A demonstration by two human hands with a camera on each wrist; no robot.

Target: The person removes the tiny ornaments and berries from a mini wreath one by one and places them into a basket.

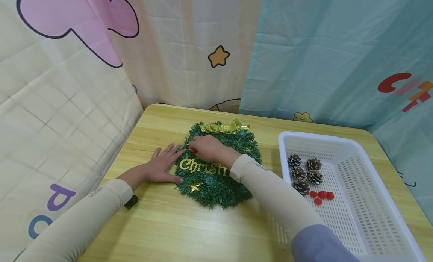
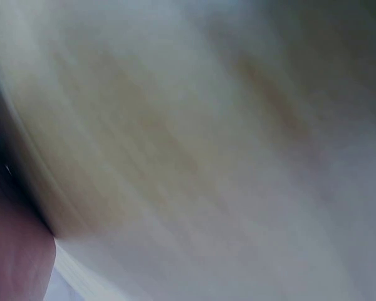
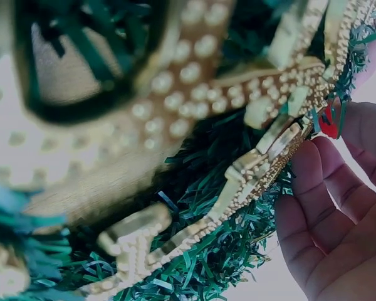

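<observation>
A green Christmas wreath (image 1: pixel 233 192) lies on the wooden table, with gold lettering (image 1: pixel 197 166), a gold star (image 1: pixel 194 188) and a glittery gold ribbon (image 1: pixel 221 127) at its far side. Over the wreath's upper left, my right hand (image 1: pixel 207 147) pinches a small red berry (image 3: pixel 329 122) against the greenery; its fingertips are partly hidden in the head view. My left hand (image 1: pixel 163 167) is spread on the table, its fingertips and thumb at the wreath's left edge. The left wrist view is blurred and shows mostly a pale surface, with some skin at the lower left.
To the right stands a white plastic basket (image 1: pixel 367 171) holding several pine cones (image 1: pixel 299 173) and several red berries (image 1: pixel 322 195). A small dark object (image 1: pixel 131 202) lies beside my left forearm. Patterned curtains (image 1: pixel 189 47) hang behind the table.
</observation>
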